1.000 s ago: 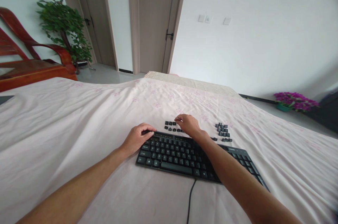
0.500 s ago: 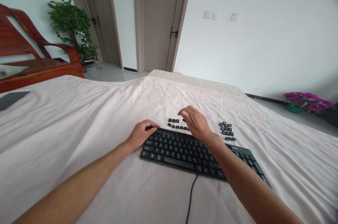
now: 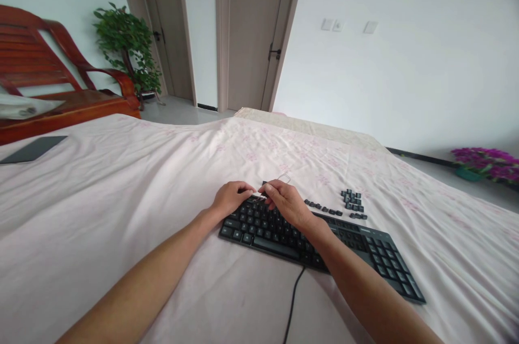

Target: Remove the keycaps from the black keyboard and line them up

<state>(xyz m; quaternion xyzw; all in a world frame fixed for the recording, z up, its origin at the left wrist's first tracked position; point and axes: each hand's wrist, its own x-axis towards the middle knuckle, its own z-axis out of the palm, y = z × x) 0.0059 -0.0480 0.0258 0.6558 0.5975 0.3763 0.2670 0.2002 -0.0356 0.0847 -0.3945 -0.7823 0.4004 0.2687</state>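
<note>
2 hands at work, close tog. but apart, at upper L corner of kbd (image 3: 279, 248). Kbd lies flat on floral cloth (image 3: 162, 182), cable (image 3: 292, 295) leaving its near edge.

L hand (image 3: 231, 198): on kbd's upper L corner, thumb toward R hand; gripping vs. merely resting: cannot tell. R hand (image 3: 286, 200): thumb & fingers pinched on wire tool (image 3: 287, 174), loop projecting past far side of hand, opp. end over top L keys. Cap in wire ends, y/n: too small to tell.

Loose caps: row (image 3: 324, 209) just behind kbd; cluster (image 3: 354, 200) farther R. Bare slots (image 3: 351, 241) L of num. pad (image 3: 395, 260).

Rec. procedure:
1. Press L hand on corner; kbd may slide or rock on soft cloth.
2. Hold wire tool upright, square to key; tilt may strain one side.
3. Seat both wire ends evenly, opp. sides of cap, before applying force.
4. Apply steady, straight force; no jerk, as small parts may jump into folds.
</note>
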